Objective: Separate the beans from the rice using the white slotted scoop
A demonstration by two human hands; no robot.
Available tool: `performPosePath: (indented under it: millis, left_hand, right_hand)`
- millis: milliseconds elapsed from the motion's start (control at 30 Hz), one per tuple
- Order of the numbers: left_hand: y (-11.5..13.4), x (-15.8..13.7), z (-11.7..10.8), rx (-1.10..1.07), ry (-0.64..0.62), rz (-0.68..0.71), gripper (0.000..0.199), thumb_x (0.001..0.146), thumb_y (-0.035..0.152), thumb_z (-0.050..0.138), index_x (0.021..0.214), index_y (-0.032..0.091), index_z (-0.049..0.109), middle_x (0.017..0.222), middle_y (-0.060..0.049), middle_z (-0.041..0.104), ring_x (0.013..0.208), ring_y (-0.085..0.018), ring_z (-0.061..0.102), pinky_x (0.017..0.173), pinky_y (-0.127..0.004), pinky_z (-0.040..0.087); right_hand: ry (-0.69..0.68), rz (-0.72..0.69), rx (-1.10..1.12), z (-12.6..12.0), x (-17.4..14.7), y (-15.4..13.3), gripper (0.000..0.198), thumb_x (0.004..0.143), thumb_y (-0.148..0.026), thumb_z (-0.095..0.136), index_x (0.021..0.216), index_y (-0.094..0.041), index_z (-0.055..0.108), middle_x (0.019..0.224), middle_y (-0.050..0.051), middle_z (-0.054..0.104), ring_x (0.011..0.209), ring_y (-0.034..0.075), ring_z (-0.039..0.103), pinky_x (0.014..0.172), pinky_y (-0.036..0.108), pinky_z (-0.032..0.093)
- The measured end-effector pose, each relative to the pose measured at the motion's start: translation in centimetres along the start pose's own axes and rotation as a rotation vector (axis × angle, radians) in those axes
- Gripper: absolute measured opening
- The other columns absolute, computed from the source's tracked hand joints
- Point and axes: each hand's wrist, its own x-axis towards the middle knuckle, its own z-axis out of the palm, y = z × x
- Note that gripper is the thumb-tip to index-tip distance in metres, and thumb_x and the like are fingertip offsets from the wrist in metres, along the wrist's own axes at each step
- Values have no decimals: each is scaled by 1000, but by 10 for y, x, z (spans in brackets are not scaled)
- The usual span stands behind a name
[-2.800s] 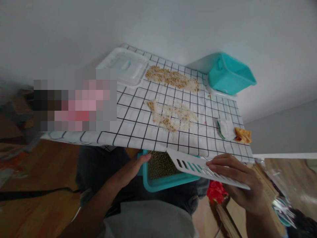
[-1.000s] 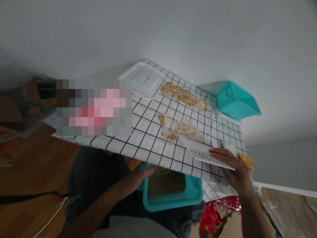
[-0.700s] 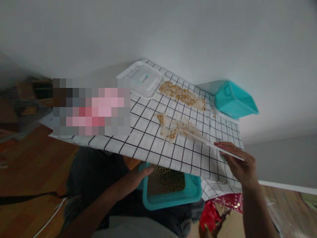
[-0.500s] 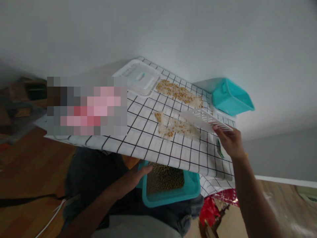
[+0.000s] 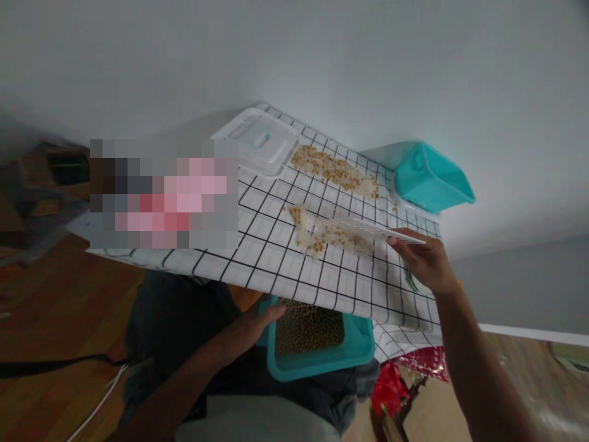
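Note:
In my right hand [image 5: 426,261] is a thin white slotted plastic panel [image 5: 363,227], pinched at its right end. It is tilted nearly edge-on above the table, over a patch of yellowish round grains mixed with whitish bits [image 5: 322,238]. My left hand [image 5: 248,331] grips the left rim of a turquoise bin [image 5: 319,369] below the table's front edge, thumb over the rim. Small brownish round grains [image 5: 313,334] fill much of that bin; the tablecloth hides its far side. Farther back lies a second strip of grains and whitish bits [image 5: 335,169].
A black-and-white checked cloth [image 5: 257,258] covers the table against the wall. A clear plastic lid [image 5: 262,141] lies at the back left, and another turquoise bin [image 5: 430,178] stands at the back right. Red wrapping [image 5: 389,390] shows below the table. A blurred-out area covers the left end.
My right hand has turned the slotted panel flatter to the view, so its slots show less. My left hand keeps its hold on the bin. The view has shifted slightly.

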Motion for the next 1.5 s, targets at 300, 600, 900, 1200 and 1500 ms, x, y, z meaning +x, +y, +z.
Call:
performPosePath:
  millis: [300,600,900,1200,1500]
  left_hand:
    - [0,0,1,29,55,-48,59,93,52,50,144,22,51,148,-4,55,144,-31,38,121,-49,29]
    - [-18,3,1,-34,100,-81,59,91,54,53,142,22,55,144,-5,59,141,-32,43,118,-46,35]
    - [-15,4,2,-34,86,-69,58,92,53,53,141,22,56,148,-5,55,142,-33,41,121,-48,29]
    - [-9,3,6,-3,94,-58,58,90,54,54,139,23,58,147,-3,57,142,-32,43,121,-44,29]
    - [-12,5,11,-6,111,-39,56,90,53,53,136,22,60,143,-6,61,139,-35,46,118,-48,33]
  right_hand:
    - [-77,-90,-38,-8,-16,-11,18,91,-29,65,107,-26,74,104,3,73,95,18,68,84,31,55]
    - [-6,-123,7,-15,-34,-16,19,90,-24,66,106,-28,74,104,2,73,96,18,68,86,32,54]
    - [112,29,-29,-11,-48,-4,17,88,-35,68,99,-24,75,84,2,72,75,18,67,66,29,53]
    - [2,-39,-26,-3,-50,-20,15,90,-31,66,100,-25,74,94,3,72,87,19,68,78,30,54]
    - [71,-36,-64,-5,-71,-24,16,90,-28,66,103,-26,75,95,4,73,83,20,69,73,32,56]
